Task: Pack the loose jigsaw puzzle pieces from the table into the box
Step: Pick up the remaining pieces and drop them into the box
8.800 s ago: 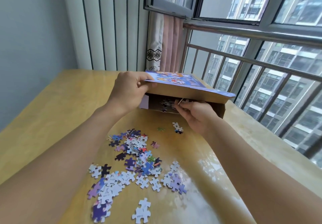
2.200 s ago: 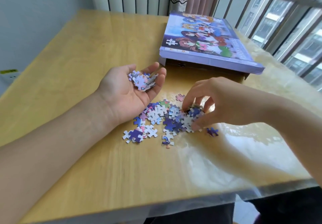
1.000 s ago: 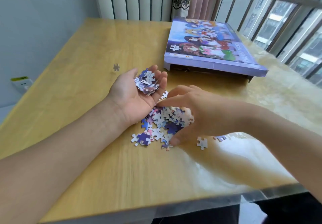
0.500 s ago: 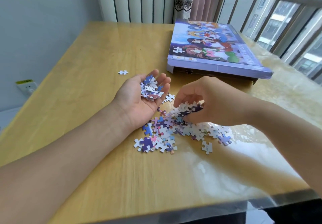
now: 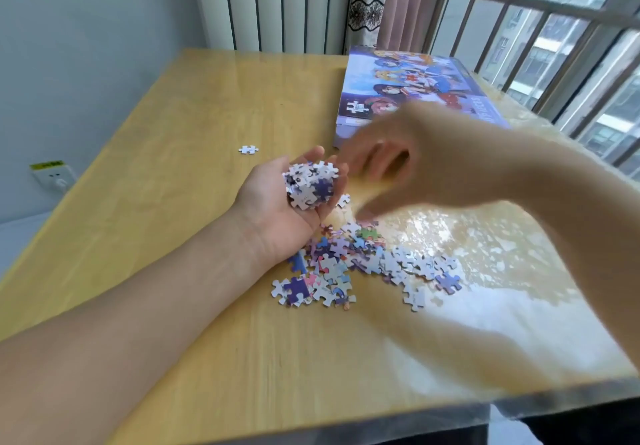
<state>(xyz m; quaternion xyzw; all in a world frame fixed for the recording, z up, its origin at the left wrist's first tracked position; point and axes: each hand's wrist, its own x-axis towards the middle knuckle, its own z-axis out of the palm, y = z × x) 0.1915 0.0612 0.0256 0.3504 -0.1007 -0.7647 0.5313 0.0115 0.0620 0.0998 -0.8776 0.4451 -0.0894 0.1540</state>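
Right hand (image 5: 408,164) lifted off pile (image 5: 363,261), blurred, grip unclear. Left hand (image 5: 287,202) cups pieces (image 5: 311,185). Box (image 5: 415,91) at 1 o'clock. Light, slippery; scoop.

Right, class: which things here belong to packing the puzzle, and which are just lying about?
Job: purple picture-printed puzzle box; loose cardboard jigsaw pieces on table; stray white piece; handful in left hand; blurred right hand.
Lying about: white wall socket; pink curtain.

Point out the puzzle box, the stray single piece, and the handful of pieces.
puzzle box (image 5: 408,77): head view, on its printed lid.
stray single piece (image 5: 248,149): head view, its middle.
handful of pieces (image 5: 310,185): head view, top of the heap.
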